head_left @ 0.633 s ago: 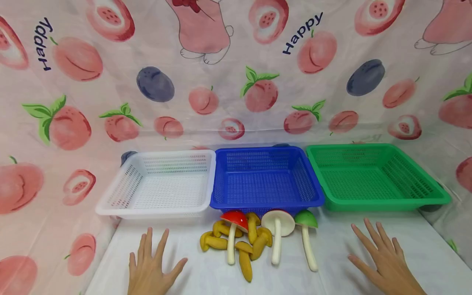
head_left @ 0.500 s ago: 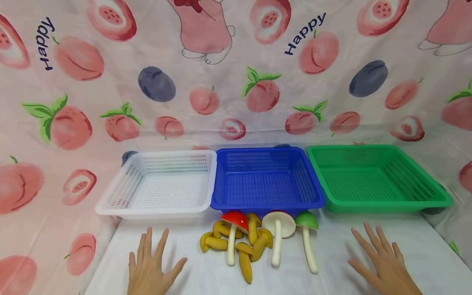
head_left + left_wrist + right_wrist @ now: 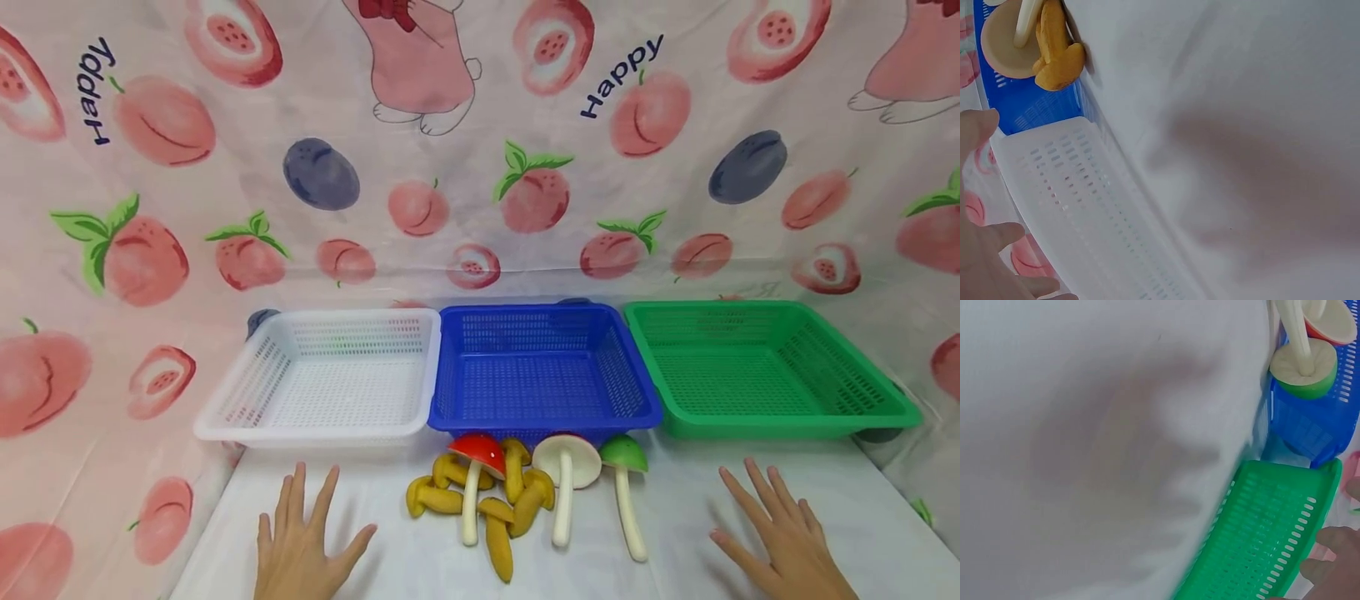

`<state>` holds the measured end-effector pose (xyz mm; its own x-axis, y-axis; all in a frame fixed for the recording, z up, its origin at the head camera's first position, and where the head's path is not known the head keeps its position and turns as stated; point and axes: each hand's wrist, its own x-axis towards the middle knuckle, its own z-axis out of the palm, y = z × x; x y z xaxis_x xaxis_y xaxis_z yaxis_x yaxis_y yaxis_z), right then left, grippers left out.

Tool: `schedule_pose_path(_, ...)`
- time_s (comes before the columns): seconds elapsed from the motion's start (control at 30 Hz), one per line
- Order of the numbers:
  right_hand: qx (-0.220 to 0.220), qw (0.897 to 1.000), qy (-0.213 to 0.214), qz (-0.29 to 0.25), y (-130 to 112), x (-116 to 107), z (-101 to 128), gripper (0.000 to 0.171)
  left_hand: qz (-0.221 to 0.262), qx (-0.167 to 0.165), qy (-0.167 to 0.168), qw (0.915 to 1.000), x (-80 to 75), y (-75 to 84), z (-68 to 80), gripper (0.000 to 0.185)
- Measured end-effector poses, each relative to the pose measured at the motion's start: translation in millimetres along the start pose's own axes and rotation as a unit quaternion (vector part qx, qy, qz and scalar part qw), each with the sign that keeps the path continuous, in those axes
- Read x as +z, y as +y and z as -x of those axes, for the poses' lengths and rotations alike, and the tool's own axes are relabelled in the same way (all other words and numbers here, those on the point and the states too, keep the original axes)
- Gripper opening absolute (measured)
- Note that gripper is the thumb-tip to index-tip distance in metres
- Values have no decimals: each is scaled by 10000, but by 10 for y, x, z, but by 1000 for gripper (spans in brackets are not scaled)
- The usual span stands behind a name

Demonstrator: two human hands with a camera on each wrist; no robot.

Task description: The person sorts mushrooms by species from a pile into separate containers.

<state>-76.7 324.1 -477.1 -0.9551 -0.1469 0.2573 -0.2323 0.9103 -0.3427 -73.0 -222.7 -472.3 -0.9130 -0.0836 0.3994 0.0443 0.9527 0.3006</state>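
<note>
My left hand [image 3: 303,537], fingers spread and holding nothing, is over the white cloth left of a group of toy mushrooms. On the right side my right hand [image 3: 783,533] is likewise spread and bare. Between them lie a red-capped mushroom [image 3: 471,500], a mushroom with its pale underside showing [image 3: 564,492], a green-capped mushroom [image 3: 628,500] and several small brown mushrooms [image 3: 498,537]. The green-capped one is nearest my right hand, and its cap [image 3: 1310,372] shows in the right wrist view. A brown mushroom [image 3: 1060,59] appears in the left wrist view.
Behind the mushrooms stand three perforated baskets in a row: white [image 3: 318,433] at left, blue [image 3: 543,417] in the middle, green [image 3: 787,423] at right. The mushroom caps lie close to the blue basket's front. A peach-print cloth [image 3: 465,167] hangs behind them.
The head view has shifted slightly, so the baskets and mushrooms sit a little lower in it. Both hands stay spread, with only slight shifts in the picture.
</note>
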Motion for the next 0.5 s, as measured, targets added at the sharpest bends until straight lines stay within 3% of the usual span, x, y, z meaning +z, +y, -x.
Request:
schedule_pose_path(0.2, -66, 9997, 110, -223, -109, 20, -11, 78, 344, 224, 200, 9990, -8, 33, -49, 81)
schedule_pose_path(0.5, 537, 9971, 327, -432, -395, 122, 51, 59, 905, 914, 679, 9894, -17, 204, -250, 71)
